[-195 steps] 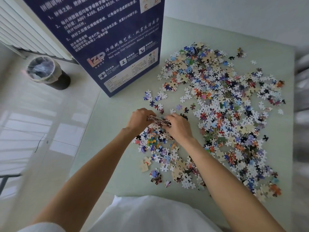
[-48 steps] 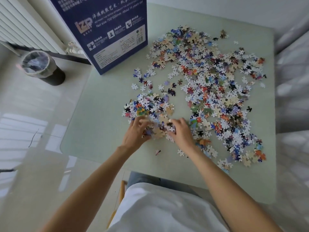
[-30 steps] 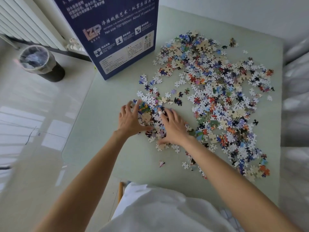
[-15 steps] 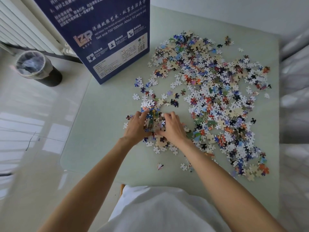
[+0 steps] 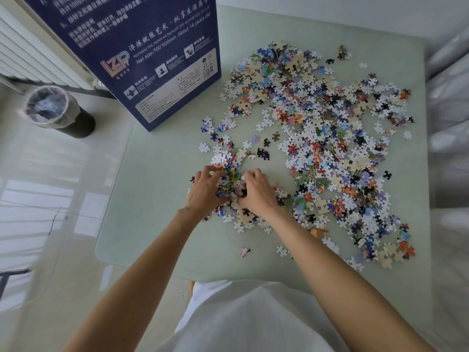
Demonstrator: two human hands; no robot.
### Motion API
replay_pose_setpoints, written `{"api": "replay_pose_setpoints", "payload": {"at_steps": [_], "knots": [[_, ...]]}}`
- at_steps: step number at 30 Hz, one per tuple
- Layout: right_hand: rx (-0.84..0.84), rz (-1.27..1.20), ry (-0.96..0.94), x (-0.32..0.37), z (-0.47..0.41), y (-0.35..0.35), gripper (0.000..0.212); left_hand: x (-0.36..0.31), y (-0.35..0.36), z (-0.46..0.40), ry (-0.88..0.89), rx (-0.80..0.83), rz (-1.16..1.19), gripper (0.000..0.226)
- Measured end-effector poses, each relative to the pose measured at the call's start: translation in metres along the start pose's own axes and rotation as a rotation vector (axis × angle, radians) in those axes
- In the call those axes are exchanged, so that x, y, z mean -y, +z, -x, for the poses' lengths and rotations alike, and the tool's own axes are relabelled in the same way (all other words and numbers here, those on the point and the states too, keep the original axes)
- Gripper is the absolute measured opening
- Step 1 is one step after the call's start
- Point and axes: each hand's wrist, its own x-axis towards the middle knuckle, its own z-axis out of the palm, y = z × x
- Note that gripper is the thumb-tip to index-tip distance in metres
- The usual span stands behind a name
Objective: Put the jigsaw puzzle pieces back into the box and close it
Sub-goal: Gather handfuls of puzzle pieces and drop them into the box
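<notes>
Both hands cupped together, arms stretched forward.
Left hand (image 5: 204, 191) and right hand (image 5: 257, 190) set side by side, thumbs inward, fingers curled round a small heap of puzzle pieces (image 5: 232, 182) gathered between the palms; forearms bare, converging from below.

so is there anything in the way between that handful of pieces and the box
Nothing visible does. Both hands cup a clump of pieces, and only bare table lies between it and the box.
</notes>
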Motion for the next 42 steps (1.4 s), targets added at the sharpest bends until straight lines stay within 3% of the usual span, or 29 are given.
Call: {"api": "replay_pose_setpoints", "payload": {"at_steps": [6,11,17,23,26,32,42], "knots": [[0.110,-0.262,0.043,0.002,0.003,-0.013,0.045,0.003,-0.003,-0.005,0.010,0.029,0.004,0.071],[0.121,-0.278,0.090,0.007,0.004,-0.008,0.076,0.006,-0.006,-0.007,0.028,0.032,0.003,0.063],[-0.014,-0.148,0.110,0.012,0.003,0.002,0.052,0.011,-0.013,-0.006,0.034,0.027,-0.007,0.055],[0.000,-0.124,0.118,0.011,0.004,-0.003,0.056,0.007,-0.013,-0.007,0.039,0.050,0.024,0.050],[-0.011,-0.184,0.136,0.009,0.006,-0.003,0.047,0.003,-0.012,-0.006,0.026,0.031,0.031,0.045],[-0.051,-0.327,0.174,-0.003,0.013,-0.007,0.042,0.002,-0.012,-0.006,-0.010,-0.094,0.099,0.016],[-0.141,-0.334,0.059,-0.017,0.042,-0.032,0.043,-0.008,-0.033,0.036,-0.098,-0.205,0.188,0.017]]}}
